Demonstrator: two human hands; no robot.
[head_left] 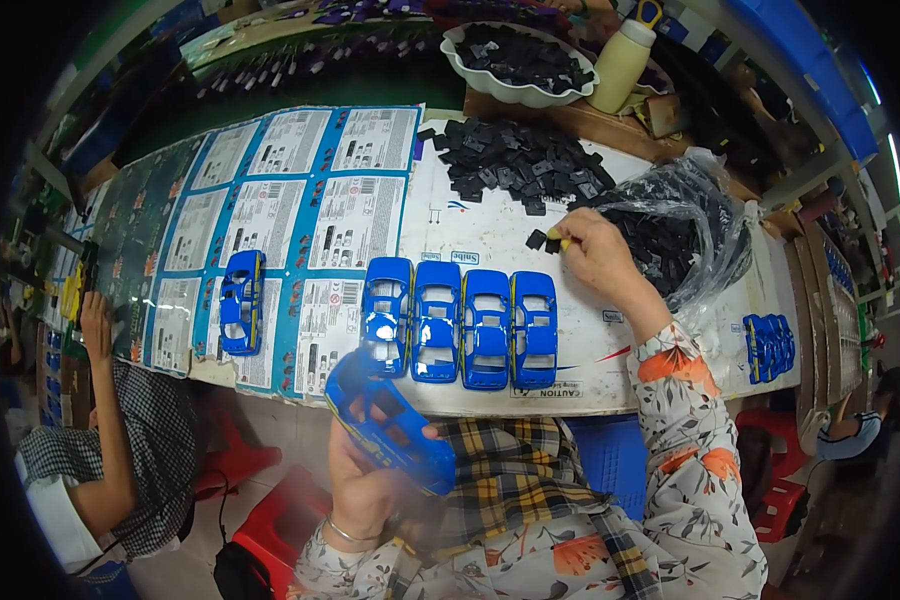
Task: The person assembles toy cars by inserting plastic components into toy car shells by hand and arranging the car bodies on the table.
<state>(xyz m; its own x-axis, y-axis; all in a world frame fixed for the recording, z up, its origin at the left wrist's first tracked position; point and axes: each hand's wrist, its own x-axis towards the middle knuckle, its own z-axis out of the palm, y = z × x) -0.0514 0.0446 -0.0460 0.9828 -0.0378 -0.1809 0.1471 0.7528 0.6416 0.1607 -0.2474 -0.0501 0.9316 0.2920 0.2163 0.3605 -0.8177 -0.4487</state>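
My left hand (362, 478) grips a blue toy car body (390, 420) just below the table's front edge, above my lap. My right hand (595, 250) reaches out over the table and pinches a small black plastic part (542, 240) between its fingertips. Just in front of me several blue toy car bodies (460, 325) lie side by side in a row. One more blue car body (241, 302) lies alone to the left. A loose pile of small black parts (520, 160) lies on the table beyond my right hand.
A clear plastic bag of black parts (690, 225) sits at the right. A white bowl of black parts (515, 60) and a pale bottle (622, 65) stand at the back. Printed cardboard sheets (300, 190) cover the table's left. Another person (110, 430) sits at the left.
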